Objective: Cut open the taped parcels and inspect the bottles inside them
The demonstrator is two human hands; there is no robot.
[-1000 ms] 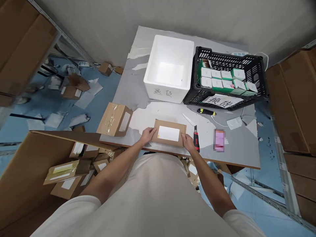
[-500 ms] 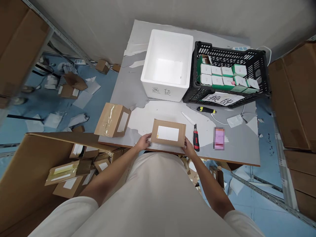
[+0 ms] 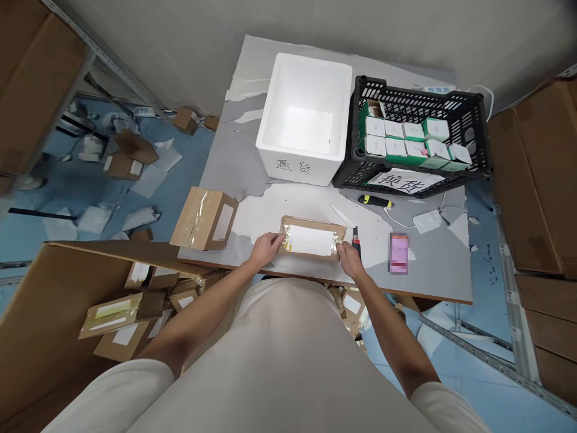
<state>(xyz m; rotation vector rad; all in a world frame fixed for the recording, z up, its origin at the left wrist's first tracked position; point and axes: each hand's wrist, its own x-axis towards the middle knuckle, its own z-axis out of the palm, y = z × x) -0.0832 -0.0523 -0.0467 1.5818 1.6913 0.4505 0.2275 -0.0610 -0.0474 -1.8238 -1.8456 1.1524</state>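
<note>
A small brown cardboard box (image 3: pixel 312 222) with a white label and shiny tape at its ends is held between my hands over the front of the table. My left hand (image 3: pixel 267 249) grips its left end, thumb on top. My right hand (image 3: pixel 350 260) grips the right end. Just beyond that hand lies a red and black utility knife (image 3: pixel 356 243), partly covered by it. To the left, a taller taped cardboard box (image 3: pixel 205 219) stands at the table's front edge.
At the back of the table (image 3: pixel 216 162) stand a white foam box (image 3: pixel 304 159) and a black crate (image 3: pixel 478 138) of green-and-white cartons. A yellow-black knife (image 3: pixel 375 201) and a pink blurred phone-like rectangle (image 3: pixel 399 252) lie to the right. A large carton (image 3: pixel 40 313) holds parcels at lower left.
The small box has tilted, with its labelled face now turned differently and tape showing at both ends. Both hands have moved up to its ends, and my right hand now overlaps the red knife.
</note>
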